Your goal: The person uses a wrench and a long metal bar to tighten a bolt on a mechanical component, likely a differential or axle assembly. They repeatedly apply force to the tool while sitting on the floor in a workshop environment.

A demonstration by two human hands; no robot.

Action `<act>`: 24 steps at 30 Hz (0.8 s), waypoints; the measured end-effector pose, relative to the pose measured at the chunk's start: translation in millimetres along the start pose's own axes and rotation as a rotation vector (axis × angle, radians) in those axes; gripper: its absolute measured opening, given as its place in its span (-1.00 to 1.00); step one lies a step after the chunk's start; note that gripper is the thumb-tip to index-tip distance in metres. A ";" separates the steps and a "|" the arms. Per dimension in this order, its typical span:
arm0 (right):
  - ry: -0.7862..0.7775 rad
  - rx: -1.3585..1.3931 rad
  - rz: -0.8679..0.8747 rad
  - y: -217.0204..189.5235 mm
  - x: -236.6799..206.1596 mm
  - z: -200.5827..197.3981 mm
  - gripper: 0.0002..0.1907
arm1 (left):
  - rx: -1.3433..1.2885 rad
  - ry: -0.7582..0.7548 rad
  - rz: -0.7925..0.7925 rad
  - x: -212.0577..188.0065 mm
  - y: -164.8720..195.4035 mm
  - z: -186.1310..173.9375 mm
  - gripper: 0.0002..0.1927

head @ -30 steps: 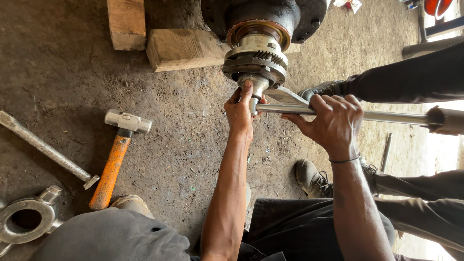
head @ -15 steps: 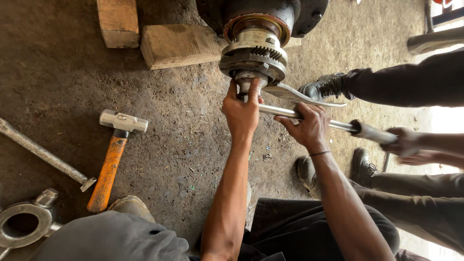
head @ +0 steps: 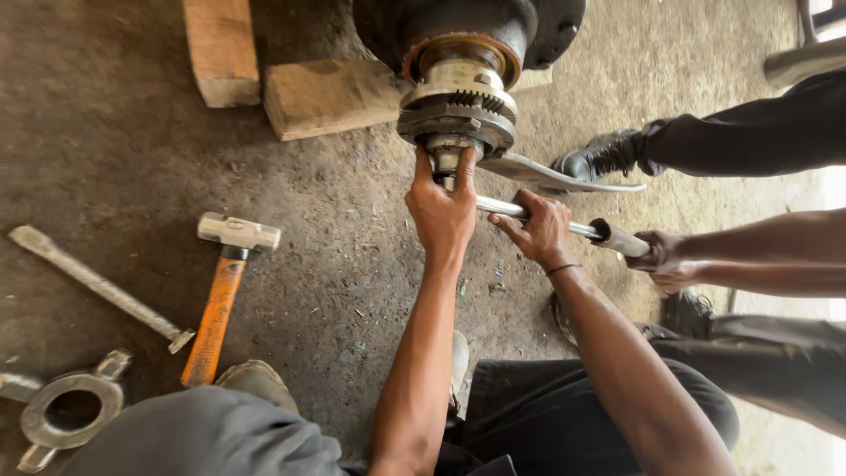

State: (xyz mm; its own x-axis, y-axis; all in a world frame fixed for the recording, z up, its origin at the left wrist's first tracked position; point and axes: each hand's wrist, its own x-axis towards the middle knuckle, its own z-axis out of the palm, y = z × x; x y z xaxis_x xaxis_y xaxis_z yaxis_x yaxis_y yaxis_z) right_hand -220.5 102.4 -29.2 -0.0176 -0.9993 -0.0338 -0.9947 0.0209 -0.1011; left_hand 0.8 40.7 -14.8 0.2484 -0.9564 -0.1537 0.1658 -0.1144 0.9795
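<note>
gear hub getting braced from two sides

the gear hub [head: 458, 106] is sitting at the far middle, propped on wooden blocks [head: 330, 97] that are keeping it off the floor [head: 132, 159]. the left hand [head: 442, 211] is reaching up, fingers wrapped around the nut end beneath the toothed ring, steadying the tool head there. the right hand [head: 538, 231] is closing its fingers around the long steel bar [head: 546, 220], while a co-worker's hand [head: 665, 260] is gripping the bar's right end, seemingly adding leverage. a hammer [head: 225, 282] is lying on the left.
</note>
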 end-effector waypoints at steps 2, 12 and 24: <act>-0.010 0.048 -0.032 -7.9 0.1 -10.5 -0.27 | -0.015 -0.015 -0.025 -2.5 -2.1 -2.7 -0.37; -0.047 -0.200 -0.078 -43.9 -37.0 -81.4 -0.35 | -0.279 -0.091 -0.308 -42.6 -12.9 -15.5 -0.52; 0.197 -0.639 -0.347 -169.9 -4.3 -196.6 -0.36 | -1.000 -0.141 -0.805 -4.0 -43.2 -9.9 -0.54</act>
State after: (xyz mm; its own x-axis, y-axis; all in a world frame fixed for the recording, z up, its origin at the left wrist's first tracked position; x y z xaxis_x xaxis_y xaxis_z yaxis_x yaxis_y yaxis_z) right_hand -71.5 96.9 183.6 0.3498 -0.9334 0.0794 -0.8105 -0.2590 0.5253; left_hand 2.2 52.1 -57.8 -0.3463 -0.7398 -0.5769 0.8746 -0.4770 0.0867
